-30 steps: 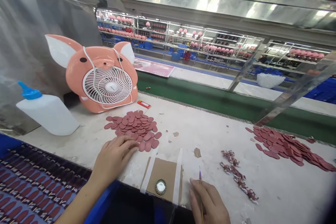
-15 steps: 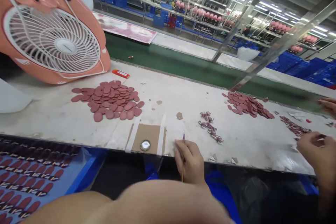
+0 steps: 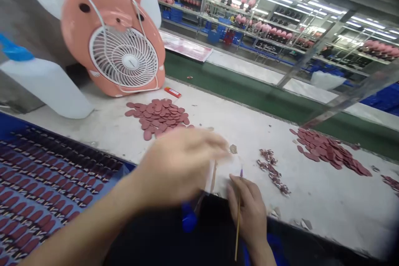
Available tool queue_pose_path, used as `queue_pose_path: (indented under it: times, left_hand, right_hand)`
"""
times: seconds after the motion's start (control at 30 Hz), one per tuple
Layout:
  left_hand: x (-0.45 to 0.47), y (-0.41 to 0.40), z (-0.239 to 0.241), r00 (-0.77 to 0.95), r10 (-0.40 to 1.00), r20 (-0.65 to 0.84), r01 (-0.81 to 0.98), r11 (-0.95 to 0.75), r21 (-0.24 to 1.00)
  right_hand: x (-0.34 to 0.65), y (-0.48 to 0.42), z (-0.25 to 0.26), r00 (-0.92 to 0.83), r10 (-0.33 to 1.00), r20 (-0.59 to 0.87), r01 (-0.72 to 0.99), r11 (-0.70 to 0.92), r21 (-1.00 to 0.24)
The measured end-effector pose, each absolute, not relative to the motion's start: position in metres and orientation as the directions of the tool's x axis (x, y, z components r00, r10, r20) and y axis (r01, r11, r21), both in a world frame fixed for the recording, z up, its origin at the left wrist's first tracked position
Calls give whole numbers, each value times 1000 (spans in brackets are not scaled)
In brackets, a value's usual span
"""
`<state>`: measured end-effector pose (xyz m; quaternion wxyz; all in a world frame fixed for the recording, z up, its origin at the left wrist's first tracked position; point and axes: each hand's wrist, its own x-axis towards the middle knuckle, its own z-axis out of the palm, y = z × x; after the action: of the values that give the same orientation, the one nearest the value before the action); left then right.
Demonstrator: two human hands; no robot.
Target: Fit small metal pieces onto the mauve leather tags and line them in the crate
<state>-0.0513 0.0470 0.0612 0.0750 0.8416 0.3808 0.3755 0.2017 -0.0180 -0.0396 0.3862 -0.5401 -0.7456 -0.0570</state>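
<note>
My left hand (image 3: 183, 162) is smeared by motion, stretched over the near edge of the white table (image 3: 230, 116); whether its fingers hold anything cannot be made out. Beneath it, the brown cardboard piece (image 3: 214, 176) is mostly covered. At the table's front edge, my right hand (image 3: 249, 205) grips a thin wooden-handled brush (image 3: 238, 220) with a purple tip pointing up and away. A pile of dark pink oval pieces (image 3: 158, 114) lies just beyond my left hand. Small dark red and silvery pieces (image 3: 271, 166) are strewn to the right of the brush tip.
A pig-shaped fan (image 3: 124, 60) and a white bottle with a blue cap (image 3: 52, 87) stand at the left. A tray of oval parts in rows (image 3: 34, 199) is at lower left. Another oval pile (image 3: 330, 147) lies right. A green belt (image 3: 233, 85) runs behind.
My left hand has come into view over the cardboard, where only the arm showed before. The view has swung left, and the co-worker's hands at the right have left it.
</note>
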Motion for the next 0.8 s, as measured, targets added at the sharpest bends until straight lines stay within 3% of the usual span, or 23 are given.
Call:
queue_pose_path:
  times: [0.03, 0.13, 0.27, 0.53, 0.8]
  left_hand:
    - [-70, 73, 54, 289, 809, 512, 693, -546, 471]
    - [-126, 143, 25, -9, 906, 424, 830, -230, 509]
    - [-157, 189, -9, -110, 952, 286, 877, -43, 478]
    - [-106, 193, -20, 19, 966, 260, 887, -136, 441]
    - [-72, 195, -10, 61, 954, 293, 827, -213, 520]
  right_hand:
    - [204, -17, -39, -115, 759, 641, 849, 410, -334]
    - [209, -15, -40, -103, 754, 649, 850, 406, -337]
    - [210, -14, -45, -97, 749, 656, 850, 406, -337]
    - [208, -11, -49, -106, 738, 666, 840, 425, -338]
    - [206, -12, -48, -87, 753, 652, 838, 409, -361]
